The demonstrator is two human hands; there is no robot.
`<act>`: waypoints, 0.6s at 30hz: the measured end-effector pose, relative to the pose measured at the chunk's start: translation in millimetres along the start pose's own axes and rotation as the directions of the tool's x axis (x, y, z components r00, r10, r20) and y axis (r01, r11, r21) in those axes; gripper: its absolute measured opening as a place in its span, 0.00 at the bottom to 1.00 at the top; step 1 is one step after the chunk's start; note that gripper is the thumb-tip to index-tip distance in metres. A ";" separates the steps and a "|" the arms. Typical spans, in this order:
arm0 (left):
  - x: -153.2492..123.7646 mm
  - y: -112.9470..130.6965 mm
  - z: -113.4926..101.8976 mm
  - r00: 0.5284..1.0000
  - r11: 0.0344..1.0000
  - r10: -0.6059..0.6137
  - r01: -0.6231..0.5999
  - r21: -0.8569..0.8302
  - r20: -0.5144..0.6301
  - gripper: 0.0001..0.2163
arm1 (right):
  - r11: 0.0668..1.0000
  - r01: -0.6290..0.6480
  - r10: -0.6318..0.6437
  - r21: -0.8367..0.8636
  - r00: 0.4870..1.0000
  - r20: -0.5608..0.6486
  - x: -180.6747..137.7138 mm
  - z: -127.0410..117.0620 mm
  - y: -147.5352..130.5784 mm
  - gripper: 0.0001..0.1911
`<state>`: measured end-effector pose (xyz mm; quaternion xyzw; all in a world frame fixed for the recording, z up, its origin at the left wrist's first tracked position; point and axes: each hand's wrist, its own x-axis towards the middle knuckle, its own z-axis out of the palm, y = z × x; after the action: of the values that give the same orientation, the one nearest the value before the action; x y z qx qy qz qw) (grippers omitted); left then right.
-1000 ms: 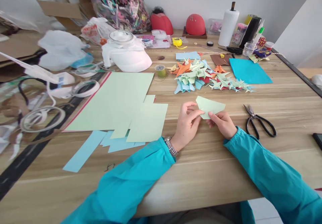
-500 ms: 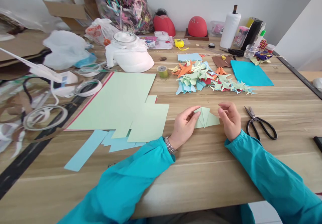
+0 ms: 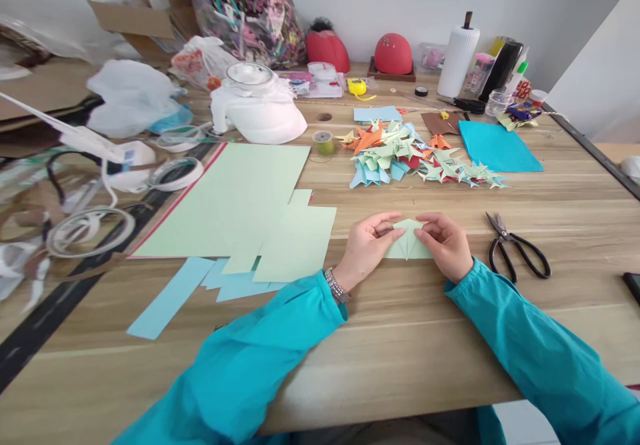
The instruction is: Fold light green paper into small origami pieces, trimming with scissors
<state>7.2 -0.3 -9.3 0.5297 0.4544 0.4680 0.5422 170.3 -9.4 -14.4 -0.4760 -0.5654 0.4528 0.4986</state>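
Observation:
A small piece of pale green folded paper is held just over the wooden table, its creases meeting at a point toward me. My left hand pinches its left side between thumb and fingers. On the right side, my right hand grips the same paper with thumb and curled fingers. Both thumbs lie on top, and the fingertips behind the paper are partly hidden. Black-handled scissors lie to the right of my right hand, blades slightly apart. Left of my left hand are larger pale green sheets.
Beyond my hands lies a pile of folded paper pieces in several colours. A turquoise square sits to its right, a thread spool to its left. Light blue strips stick out by the green sheets. Tape rolls clutter the left.
My right hand has moved left and taken hold of the folded paper's right side. The paper's right flap, spread out before, is now behind my fingers. My left hand stays on it.

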 end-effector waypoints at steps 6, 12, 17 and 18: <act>0.5 1.0 -0.5 1.000 0.998 0.012 -0.012 0.062 -0.002 0.12 | 0.999 -0.039 0.038 0.031 0.999 0.027 0.5 0.5 2.0 0.16; 0.6 1.9 -0.6 1.000 0.996 0.018 -0.016 0.093 -0.016 0.11 | 0.996 -0.093 0.092 0.019 0.995 0.032 1.0 -0.4 2.7 0.17; -0.7 1.9 -1.3 1.000 0.997 0.023 -0.023 0.070 -0.002 0.16 | 0.997 -0.072 0.072 -0.009 0.997 -0.015 0.9 -1.2 3.6 0.17; -1.0 1.8 -1.0 1.000 0.999 0.019 -0.020 0.050 0.016 0.18 | 0.998 -0.063 0.062 -0.011 0.998 -0.027 1.1 -1.3 3.8 0.17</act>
<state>6.0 -1.2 -7.6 0.5509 0.4566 0.4577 0.5277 171.8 -7.7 -17.9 -0.5023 -0.5463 0.4586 0.4888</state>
